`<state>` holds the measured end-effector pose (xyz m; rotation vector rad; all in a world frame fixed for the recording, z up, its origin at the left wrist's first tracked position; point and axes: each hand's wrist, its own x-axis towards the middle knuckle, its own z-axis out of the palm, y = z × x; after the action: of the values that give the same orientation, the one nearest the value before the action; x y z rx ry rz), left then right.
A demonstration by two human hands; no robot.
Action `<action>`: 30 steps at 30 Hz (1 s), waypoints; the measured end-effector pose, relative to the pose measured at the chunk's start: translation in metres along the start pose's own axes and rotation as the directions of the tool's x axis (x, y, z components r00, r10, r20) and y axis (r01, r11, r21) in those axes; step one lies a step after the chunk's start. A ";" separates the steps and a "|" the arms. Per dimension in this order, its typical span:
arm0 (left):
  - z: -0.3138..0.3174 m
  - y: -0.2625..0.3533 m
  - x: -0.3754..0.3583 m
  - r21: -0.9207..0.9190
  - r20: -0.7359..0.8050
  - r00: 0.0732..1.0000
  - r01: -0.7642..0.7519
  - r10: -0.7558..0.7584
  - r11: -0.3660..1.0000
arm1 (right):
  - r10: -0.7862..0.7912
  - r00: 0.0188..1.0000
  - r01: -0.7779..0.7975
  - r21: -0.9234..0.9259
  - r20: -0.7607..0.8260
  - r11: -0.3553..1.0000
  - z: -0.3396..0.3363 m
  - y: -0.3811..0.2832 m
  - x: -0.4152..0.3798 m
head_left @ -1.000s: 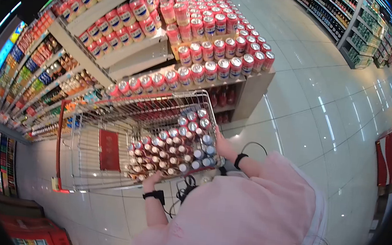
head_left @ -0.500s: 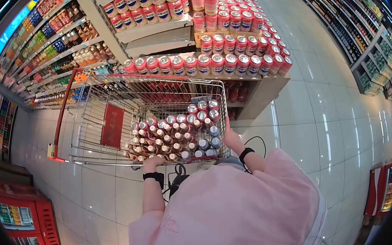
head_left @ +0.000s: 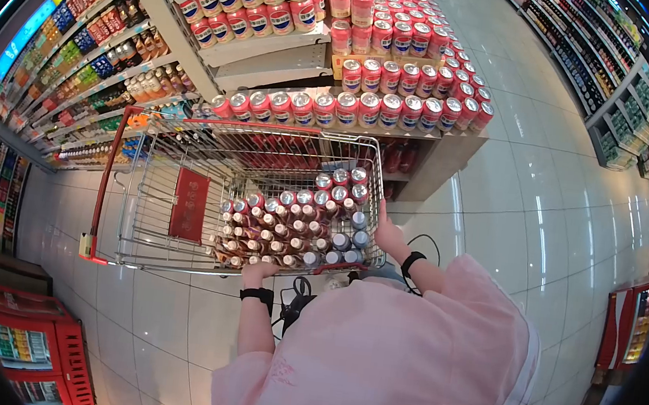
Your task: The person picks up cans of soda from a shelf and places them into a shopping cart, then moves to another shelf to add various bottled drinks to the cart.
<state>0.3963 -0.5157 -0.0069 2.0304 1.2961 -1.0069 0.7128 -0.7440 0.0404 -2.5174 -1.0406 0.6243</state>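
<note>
A person in a pink top stands behind a wire cart (head_left: 184,188) on a glossy tiled floor (head_left: 529,208); both hands are on the cart's near end, well apart from each other. The left hand (head_left: 258,272) is closed over the cart's near rim at the left corner of the load, fingers curled round the top wire; a black band sits on that wrist. The right hand (head_left: 386,233) rests against the cart's right near corner, fingers lying along the wire – whether they wrap fully round it cannot be told; its wrist also wears a black band, and a thin black cable loops just beside it.

The cart's near half is packed with cans (head_left: 290,227) standing upright in tight rows – mostly reddish, with a few silver-blue ones at the right end nearest the right hand; the far half shows bare wire, with a red panel (head_left: 188,205) hanging on the left wall. A red handle (head_left: 106,172) runs along the cart's far left edge.

Just beyond the cart stands a display (head_left: 368,88) stacked with rows of red cans; shelves (head_left: 85,74) of bottles stretch away to the left; more aisles (head_left: 621,91) lie across the floor to the right.
</note>
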 end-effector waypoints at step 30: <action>0.052 0.096 -0.039 -0.082 -0.049 0.988 -0.151 0.147 0.985 | -0.074 0.985 0.050 -0.155 -0.155 0.987 -0.040 0.100 -0.011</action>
<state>0.4576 -0.6139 -0.0021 2.0595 1.1681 -0.8300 0.7834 -0.8249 0.0305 -2.6011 -1.1403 0.3302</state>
